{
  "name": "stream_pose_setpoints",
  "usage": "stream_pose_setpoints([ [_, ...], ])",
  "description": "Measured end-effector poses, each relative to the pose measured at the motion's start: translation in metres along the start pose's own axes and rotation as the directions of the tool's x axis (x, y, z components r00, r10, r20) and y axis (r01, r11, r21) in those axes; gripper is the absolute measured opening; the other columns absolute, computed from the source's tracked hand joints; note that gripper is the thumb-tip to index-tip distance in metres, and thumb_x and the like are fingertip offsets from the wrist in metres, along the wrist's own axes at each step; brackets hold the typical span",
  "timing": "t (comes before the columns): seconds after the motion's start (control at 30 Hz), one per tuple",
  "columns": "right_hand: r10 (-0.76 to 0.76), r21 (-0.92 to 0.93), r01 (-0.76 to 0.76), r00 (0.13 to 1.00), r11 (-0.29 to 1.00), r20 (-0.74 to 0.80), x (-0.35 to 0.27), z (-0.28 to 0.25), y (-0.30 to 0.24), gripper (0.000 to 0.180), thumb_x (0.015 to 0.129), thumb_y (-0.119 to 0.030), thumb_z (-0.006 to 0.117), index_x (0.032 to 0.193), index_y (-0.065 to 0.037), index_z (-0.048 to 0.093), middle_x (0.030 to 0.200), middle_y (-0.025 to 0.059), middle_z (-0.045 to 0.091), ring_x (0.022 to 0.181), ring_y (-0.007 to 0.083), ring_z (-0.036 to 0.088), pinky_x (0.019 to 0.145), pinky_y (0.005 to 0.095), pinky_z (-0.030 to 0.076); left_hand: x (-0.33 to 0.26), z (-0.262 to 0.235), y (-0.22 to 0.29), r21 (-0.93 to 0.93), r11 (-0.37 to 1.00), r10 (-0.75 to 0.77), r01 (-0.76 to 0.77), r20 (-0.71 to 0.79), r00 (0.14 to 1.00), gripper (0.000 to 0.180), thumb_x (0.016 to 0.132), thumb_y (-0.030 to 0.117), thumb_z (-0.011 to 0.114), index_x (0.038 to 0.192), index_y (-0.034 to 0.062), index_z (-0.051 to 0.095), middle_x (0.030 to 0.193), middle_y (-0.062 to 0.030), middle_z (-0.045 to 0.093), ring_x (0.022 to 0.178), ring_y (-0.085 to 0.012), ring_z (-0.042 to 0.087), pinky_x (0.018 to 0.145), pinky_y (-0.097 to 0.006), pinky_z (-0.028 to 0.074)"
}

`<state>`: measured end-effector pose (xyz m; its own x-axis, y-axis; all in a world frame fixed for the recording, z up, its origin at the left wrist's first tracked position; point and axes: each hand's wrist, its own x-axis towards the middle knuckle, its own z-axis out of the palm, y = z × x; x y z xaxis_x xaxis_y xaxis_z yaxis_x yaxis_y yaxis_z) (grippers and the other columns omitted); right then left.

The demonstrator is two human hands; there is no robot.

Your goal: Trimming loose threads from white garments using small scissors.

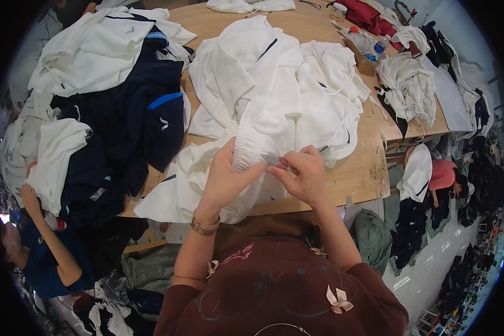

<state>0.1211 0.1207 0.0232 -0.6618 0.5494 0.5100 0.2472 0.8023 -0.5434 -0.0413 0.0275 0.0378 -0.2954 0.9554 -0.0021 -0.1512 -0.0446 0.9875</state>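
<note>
Brown shirt [288,280]; white gathered garment [261,124].

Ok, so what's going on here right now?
A person has the left hand on the gathered elastic edge of a white garment. The right hand pinches a small red-gripped tool, partly hidden, perhaps thread snips, close to that edge. More white garments lie heaped on the wooden table. To the left, beside navy garments, a co-worker's hand touches another white piece.
</note>
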Motion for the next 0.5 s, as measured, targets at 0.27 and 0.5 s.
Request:
stream_pose_setpoints([
  [0.27, 0.504, 0.537, -0.423, 0.864, 0.730, -0.005, -0.023, 0.017, 0.031, 0.023, 0.080, -0.021, 0.069, 0.076, -0.003, 0.056, 0.054, -0.0035, 0.042, 0.048, 0.0059, 0.036, 0.047, 0.0230, 0.029, 0.004, -0.044, 0.004, 0.226, 0.973, 0.065, -0.048, -0.065, 0.996, 0.043, 0.074, 0.004, 0.063, 0.115, -0.0013, 0.051, 0.100, -0.0086, 0.061, 0.089, -0.0147, 0.057, 0.081, -0.029, 0.045],
  [0.5, 0.638, 0.504, -0.592, 0.764, 0.629, 0.102, -0.046, 0.036, 0.051, 0.012, 0.082, -0.011, 0.065, 0.090, -0.002, 0.061, 0.061, -0.0095, 0.039, 0.053, -0.0003, 0.030, 0.047, 0.0183, 0.023, -0.010, -0.060, -0.009, 0.907, 0.391, 0.440, 0.156, -0.333, 0.834, 0.037, 0.074, 0.012, 0.064, 0.107, 0.0034, 0.052, 0.096, -0.0166, 0.056, 0.091, -0.0307, 0.053, 0.079, -0.038, 0.041],
])
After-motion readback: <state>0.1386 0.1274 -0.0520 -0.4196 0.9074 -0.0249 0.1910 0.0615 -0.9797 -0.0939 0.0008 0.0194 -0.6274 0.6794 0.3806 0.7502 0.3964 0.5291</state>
